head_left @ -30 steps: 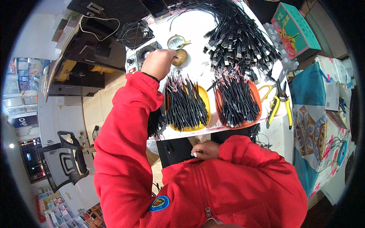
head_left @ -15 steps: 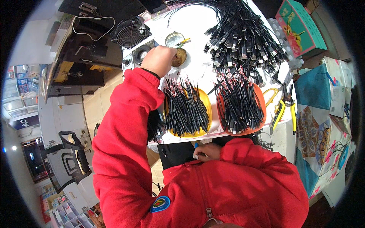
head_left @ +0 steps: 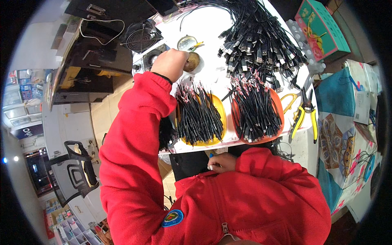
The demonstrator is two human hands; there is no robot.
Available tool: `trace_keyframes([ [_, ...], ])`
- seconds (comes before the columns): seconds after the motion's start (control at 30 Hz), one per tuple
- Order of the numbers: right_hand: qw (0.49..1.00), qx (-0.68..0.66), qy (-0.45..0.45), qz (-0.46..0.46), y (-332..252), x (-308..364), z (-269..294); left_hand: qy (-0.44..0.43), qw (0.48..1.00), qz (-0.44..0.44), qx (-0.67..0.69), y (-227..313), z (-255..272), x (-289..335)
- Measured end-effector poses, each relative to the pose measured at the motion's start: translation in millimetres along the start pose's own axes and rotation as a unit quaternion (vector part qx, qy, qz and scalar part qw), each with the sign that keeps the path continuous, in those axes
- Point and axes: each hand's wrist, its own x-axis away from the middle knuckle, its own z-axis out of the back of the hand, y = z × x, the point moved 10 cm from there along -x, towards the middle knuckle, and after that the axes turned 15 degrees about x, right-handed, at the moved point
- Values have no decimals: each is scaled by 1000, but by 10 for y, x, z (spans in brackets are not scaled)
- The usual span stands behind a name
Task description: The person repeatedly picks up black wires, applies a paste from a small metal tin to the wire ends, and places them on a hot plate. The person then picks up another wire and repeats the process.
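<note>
Stretched out over the white table, my left hand (head_left: pixel 169 64) is closed, with its fingertips at the rim of a small round brown tin (head_left: pixel 193 62); what lies between the fingers is hidden. Low against my body, by the table's near edge, my right hand (head_left: pixel 222 162) is closed around a small thing with a blue tip (head_left: pixel 211 155), mostly covered by the fingers. Between my hands stand a yellow tray (head_left: pixel 223 118) and an orange tray (head_left: pixel 281 128). Both hold bundles of short black cables (head_left: pixel 200 118) with bared pinkish wire ends upward.
A large heap of black USB cables (head_left: pixel 261 45) covers the table's far right. Yellow-handled wire strippers (head_left: pixel 304 116) lie right of the orange tray. A round open container (head_left: pixel 187 43) sits beyond the tin, near a black fan (head_left: pixel 142 38). A green box (head_left: pixel 320 30) is far right.
My left hand stays at the brown tin, with hardly any shift. My right hand keeps its place near my body. The view has moved very slightly.
</note>
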Motion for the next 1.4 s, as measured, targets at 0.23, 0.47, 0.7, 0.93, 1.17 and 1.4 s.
trace_keyframes([
  [0.23, 1000, 17, 0, 24, -59, -13, 13, 82, 993, 13, 81, -248, 481, 382],
  [0.47, 1000, 25, 0, 12, -76, 11, 36, 165, 981, 68, 73, -748, 809, 655],
  [0.7, 999, 29, -31, -14, -16, -9, -9, 149, 982, 99, 63, -964, 638, 499],
  [0.93, 999, 33, -17, 10, -62, 0, 27, 108, 987, 120, 14, -1019, 525, 359],
  [1.17, 999, 41, -32, -11, -15, -2, -1, 91, 990, 103, -31, -957, 452, 295],
  [1.4, 999, 40, -14, -11, -3, 12, 8, 98, 988, 114, -24, -1004, 439, 303],
])
